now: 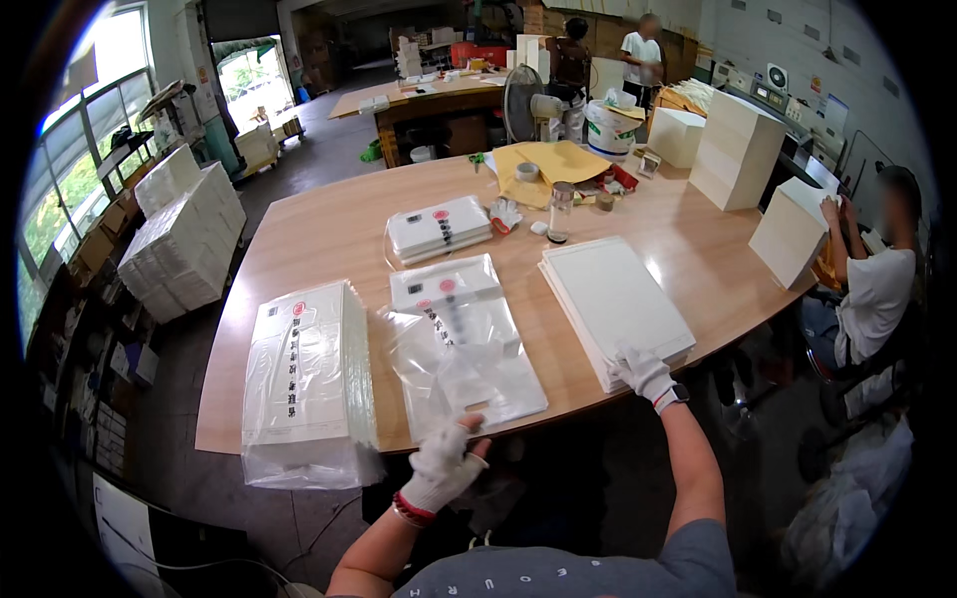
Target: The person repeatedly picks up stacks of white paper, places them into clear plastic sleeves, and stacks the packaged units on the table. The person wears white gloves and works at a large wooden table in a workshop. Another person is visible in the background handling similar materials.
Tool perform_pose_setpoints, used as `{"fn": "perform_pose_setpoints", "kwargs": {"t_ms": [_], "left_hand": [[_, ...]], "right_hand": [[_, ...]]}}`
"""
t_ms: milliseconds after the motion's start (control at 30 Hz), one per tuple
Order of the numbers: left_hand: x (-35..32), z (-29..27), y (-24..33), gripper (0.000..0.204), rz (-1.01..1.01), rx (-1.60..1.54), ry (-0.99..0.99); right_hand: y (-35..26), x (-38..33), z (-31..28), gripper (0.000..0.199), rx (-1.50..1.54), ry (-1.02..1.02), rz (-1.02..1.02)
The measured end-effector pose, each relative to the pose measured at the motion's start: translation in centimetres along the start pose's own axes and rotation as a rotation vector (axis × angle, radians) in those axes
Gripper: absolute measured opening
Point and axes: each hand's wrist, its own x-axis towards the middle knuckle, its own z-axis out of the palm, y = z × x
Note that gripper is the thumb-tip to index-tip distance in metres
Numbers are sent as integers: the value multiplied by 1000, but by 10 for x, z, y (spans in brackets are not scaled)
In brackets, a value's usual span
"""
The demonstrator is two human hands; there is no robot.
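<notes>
A stack of white sheets [620,299] lies on the right half of a wood-toned table [319,231], reaching its near edge, where a worker's right hand [643,373] in a white glove touches the near corner. Whether those fingers pinch the sheets or only rest on them cannot be told. The left hand [444,462], gloved with fingertips bare, is near the table's front edge with thumb and finger parted; whether it touches the clear plastic bags [503,364] just beyond is unclear.

The bags, printed in red and black, lie flat left of the stack. Farther left, a tall bagged stack [299,384] stands at the edge, its film hanging over. Behind the bags sits a lower bagged pile [439,231].

Toward the table's far side are a clear jar [560,215], a tape roll [527,171] on yellow paper [566,159] and a white bucket [610,130]. At right, a seated co-worker [877,289] reaches toward a white block of sheets [788,234]. Wrapped white bundles [184,239] are piled beyond the table's left side.
</notes>
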Motion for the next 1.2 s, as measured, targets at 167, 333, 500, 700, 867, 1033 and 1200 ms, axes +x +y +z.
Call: {"fn": "perform_pose_setpoints", "kwargs": {"t_ms": [167, 333, 500, 700, 867, 1033, 1200], "left_hand": [[15, 78, -6, 25, -62, -375, -474], [47, 163, -23, 46, -875, -1522, -494], [44, 152, -23, 44, -924, -1404, -580], [22, 90, -34, 63, -428, -535, -646], [-23, 138, -10, 83, 67, 265, -222], [-31, 129, 0, 76, 165, 185, -249], [38, 23, 0, 62, 176, 195, 414]], "right_hand": [[12, 3, 11, 19, -200, 168, 3], [-78, -33, -27, 8, -260, 355, -210], [-121, -96, -38, 18, 570, -283, -329], [-11, -116, 41, 30, 1343, 35, 463], [-140, -119, 69, 49, 1689, 259, 375], [-165, -106, 86, 34, 1386, 269, 421], [-173, -103, 34, 32, 999, 353, 57]]}}
